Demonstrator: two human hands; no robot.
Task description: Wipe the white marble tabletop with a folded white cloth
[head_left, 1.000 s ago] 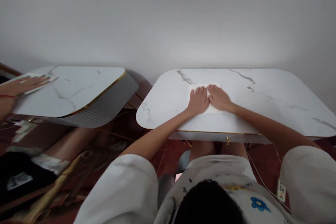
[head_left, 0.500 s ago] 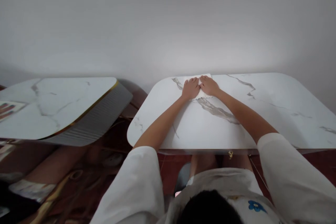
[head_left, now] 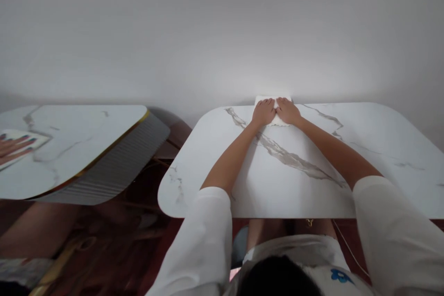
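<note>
No text, label, brand, number or sign can be read anywhere in the frame. The blue flower print on the white shirt, at the bottom right of centre, is a picture with no legible lettering.

hands on cloth | cloth at table rear | wall behind

Beyond the grip rises a pale grey wall, and well to the left of the grip stands a second marble-patterned table, its side ribbed, with another person's hand on a white sheet. Nearer than the grip, a bare leg shows far left, and a thin white cable slightly right, against dark red floor.
</note>
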